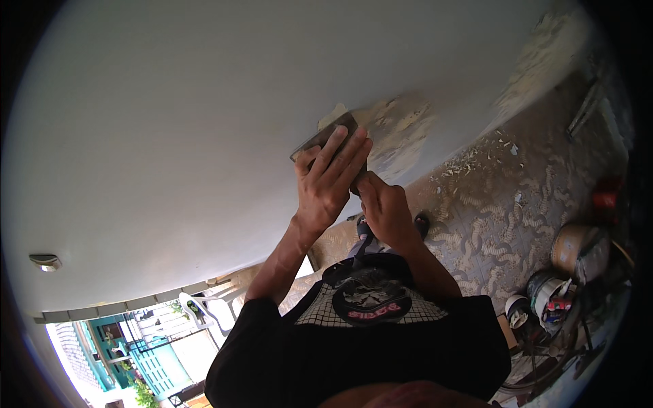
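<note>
A wide putty knife point(343, 125) lies with its dark blade against the pale wall point(190, 136). My left hand point(325, 187) presses on the blade with its fingers stretched out over it; the thumb is hidden. Lower down, my right hand point(386, 207) is closed round the handle, which its fingers mostly cover. Cream filler bulges out past the blade's upper edge. Just right of the blade is a rough patch point(401, 126) with streaks of cream filler and darker bare spots.
Another rough patch point(537, 64) is at the wall's upper right. Pale flakes point(483, 160) litter the patterned tile floor point(469, 238) along its foot. Buckets point(549, 299) and a round tub point(578, 251) stand at right. A white plastic chair point(211, 313) and turquoise gate point(153, 360) appear lower left.
</note>
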The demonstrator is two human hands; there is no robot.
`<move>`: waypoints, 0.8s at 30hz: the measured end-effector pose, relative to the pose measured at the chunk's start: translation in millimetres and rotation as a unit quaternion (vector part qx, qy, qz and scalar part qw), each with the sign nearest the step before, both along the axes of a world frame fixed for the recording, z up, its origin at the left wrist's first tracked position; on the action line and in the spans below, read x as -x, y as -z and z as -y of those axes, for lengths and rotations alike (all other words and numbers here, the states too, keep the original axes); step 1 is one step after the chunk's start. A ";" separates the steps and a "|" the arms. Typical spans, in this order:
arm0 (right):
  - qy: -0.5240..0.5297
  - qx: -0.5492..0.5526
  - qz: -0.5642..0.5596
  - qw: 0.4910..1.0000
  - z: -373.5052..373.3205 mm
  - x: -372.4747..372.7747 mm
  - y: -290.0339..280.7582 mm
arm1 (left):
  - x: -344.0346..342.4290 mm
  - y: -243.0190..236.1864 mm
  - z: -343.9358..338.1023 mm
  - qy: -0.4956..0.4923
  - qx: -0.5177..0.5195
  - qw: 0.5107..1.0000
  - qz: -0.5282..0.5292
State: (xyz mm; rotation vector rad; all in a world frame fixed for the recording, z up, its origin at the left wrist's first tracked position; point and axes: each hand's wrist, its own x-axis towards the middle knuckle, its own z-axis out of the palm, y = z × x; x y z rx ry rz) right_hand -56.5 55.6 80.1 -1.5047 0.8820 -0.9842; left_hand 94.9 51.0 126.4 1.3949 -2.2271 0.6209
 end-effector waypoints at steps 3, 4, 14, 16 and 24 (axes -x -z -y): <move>-0.013 -0.017 -0.011 1.000 9.7 1.1 -10.7 | -1.1 -6.6 7.5 0.005 0.016 1.000 0.013; -0.020 -0.029 -0.017 0.999 12.1 1.2 -15.0 | -0.3 -12.0 8.9 0.006 0.021 1.000 0.017; -0.025 0.013 -0.039 0.999 11.4 0.5 -10.8 | -2.3 -15.5 0.7 -0.003 0.001 1.000 -0.003; -0.011 0.034 -0.016 0.999 6.3 0.6 -3.2 | -3.3 -13.0 -3.9 -0.006 -0.011 1.000 -0.006; -0.029 0.024 -0.018 0.999 11.8 -1.0 -11.1 | -2.7 -22.7 -2.3 -0.019 0.008 1.000 0.023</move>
